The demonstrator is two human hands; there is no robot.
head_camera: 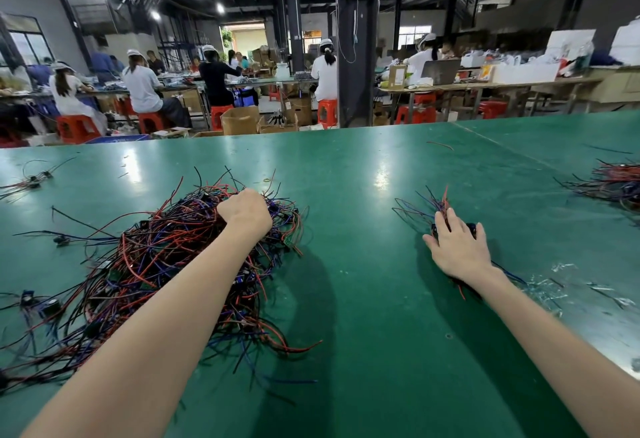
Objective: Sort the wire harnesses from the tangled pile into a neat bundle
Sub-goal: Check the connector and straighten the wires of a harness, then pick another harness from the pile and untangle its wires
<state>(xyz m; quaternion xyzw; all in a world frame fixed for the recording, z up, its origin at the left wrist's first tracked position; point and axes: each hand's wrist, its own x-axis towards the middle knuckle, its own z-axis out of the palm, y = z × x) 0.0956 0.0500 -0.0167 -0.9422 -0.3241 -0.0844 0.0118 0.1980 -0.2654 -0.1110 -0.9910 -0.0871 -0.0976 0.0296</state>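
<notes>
Green surface (346,177). Left hand (244,212) curls into the tangled pile (156,257) of light, floppy, snag-prone wire harnesses, apparently gripping strands; best drawn out singly by one end. Right hand (457,247), fingers straight, presses the small bundle (437,203).

Stretching both bare forearms out from the near edge. Curling the left hand (244,211) into a fist at the far left, knuckles up, gripping wires (166,247). Pressing the right hand (457,247) flat at the right, palm down, fingers (452,221) straight and spread, on a small bundle (438,201).
</notes>
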